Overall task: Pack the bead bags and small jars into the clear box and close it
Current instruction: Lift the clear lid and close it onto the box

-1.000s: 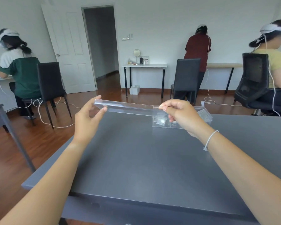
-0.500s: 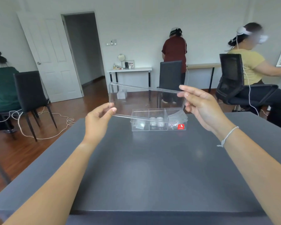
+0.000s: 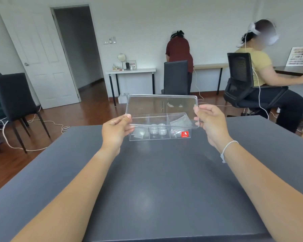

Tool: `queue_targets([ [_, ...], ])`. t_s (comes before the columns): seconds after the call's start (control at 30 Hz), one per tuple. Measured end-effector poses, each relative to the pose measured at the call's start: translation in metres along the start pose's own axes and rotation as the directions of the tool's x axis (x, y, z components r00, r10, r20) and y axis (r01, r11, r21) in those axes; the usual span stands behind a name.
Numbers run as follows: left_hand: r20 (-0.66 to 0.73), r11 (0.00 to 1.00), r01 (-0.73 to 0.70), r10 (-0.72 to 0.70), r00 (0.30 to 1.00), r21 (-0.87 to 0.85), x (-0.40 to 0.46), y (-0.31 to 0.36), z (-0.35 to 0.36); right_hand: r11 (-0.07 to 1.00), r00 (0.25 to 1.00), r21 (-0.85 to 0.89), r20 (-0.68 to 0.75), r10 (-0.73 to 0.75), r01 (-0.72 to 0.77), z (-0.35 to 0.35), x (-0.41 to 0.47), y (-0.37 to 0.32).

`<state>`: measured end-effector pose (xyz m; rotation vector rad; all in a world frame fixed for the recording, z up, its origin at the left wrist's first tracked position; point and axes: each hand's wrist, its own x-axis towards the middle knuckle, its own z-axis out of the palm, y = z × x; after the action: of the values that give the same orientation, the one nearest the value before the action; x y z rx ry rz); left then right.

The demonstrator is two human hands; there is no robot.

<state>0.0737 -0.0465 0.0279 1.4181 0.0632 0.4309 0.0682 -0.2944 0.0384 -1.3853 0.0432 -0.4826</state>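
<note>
**Clear lid held over the box, both hands on it**

So the clear box (image 3: 160, 132) sits on the far part of a matte dark grey table (image 3: 156, 189), a rectangular see-through plastic tray split into three compartments. Left compartment has a small bead bag (image 3: 138, 134) lying flat. The middle one holds the small jars (image 3: 157, 129), round and clear with pale lids, packed close together. The right one has more crinkly clear bags (image 3: 179, 121), and there's a red square sticker (image 3: 184, 134) on the front wall at that end.

The lid (image 3: 162, 109) is a flat transparent panel with rounded corners and a shallow rim, held up above the box and tilted, near edge lower. The left hand (image 3: 116, 131) pinches its left near corner, thumb and fingers clamped on the plastic. The right hand (image 3: 211, 122) grips the right edge the same way, fingers closed on it. A thin white string bracelet (image 3: 228, 148) sits on the right wrist.
</note>
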Motion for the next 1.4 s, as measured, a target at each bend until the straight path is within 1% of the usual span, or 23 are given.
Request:
queue_targets([
  [0.1,-0.043,0.988,-0.047,0.054,0.998,0.149,0.001,-0.006,0.000,0.998,0.998,-0.063,-0.055,-0.002,-0.001,0.004,0.009,0.006],
  [0.17,-0.032,0.979,-0.066,0.073,0.997,0.191,0.002,-0.008,-0.001,0.994,0.998,-0.114,-0.067,-0.003,-0.004,0.004,0.013,0.011],
  [0.27,-0.005,0.979,-0.060,0.063,0.998,0.193,0.004,-0.010,0.001,0.982,0.998,-0.190,-0.057,0.000,-0.011,0.005,0.016,0.020],
  [0.47,-0.016,0.991,-0.020,0.023,1.000,0.135,0.008,-0.012,0.002,0.971,0.997,-0.240,-0.080,-0.009,-0.011,0.004,0.019,0.025],
  [0.6,0.012,0.995,-0.015,0.014,1.000,0.097,0.006,-0.009,0.000,0.969,1.000,-0.245,-0.019,-0.021,0.016,0.005,0.016,0.026],
  [0.73,0.033,0.995,-0.069,0.066,0.997,0.071,0.007,-0.004,0.000,0.976,0.998,-0.213,0.055,-0.026,0.037,0.005,0.013,0.024],
  [0.83,0.073,0.990,-0.099,0.092,0.993,0.099,0.007,-0.003,0.003,0.974,0.992,-0.219,0.119,-0.042,0.067,0.005,0.012,0.026],
  [0.93,0.119,0.983,-0.112,0.095,0.988,0.148,0.008,-0.007,0.004,0.959,0.985,-0.267,0.168,-0.046,0.090,0.004,0.012,0.029],
  [1.13,0.133,0.964,-0.146,0.118,0.984,0.224,0.013,-0.013,0.002,0.935,0.968,-0.339,0.249,-0.020,0.106,0.006,0.011,0.036],
  [1.27,0.135,0.943,-0.189,0.156,0.978,0.275,0.015,-0.017,0.000,0.926,0.966,-0.361,0.257,-0.018,0.113,0.006,0.012,0.038],
  [1.4,0.133,0.932,-0.200,0.167,0.977,0.301,0.016,-0.019,-0.001,0.915,0.962,-0.385,0.272,-0.011,0.120,0.007,0.012,0.039],
])
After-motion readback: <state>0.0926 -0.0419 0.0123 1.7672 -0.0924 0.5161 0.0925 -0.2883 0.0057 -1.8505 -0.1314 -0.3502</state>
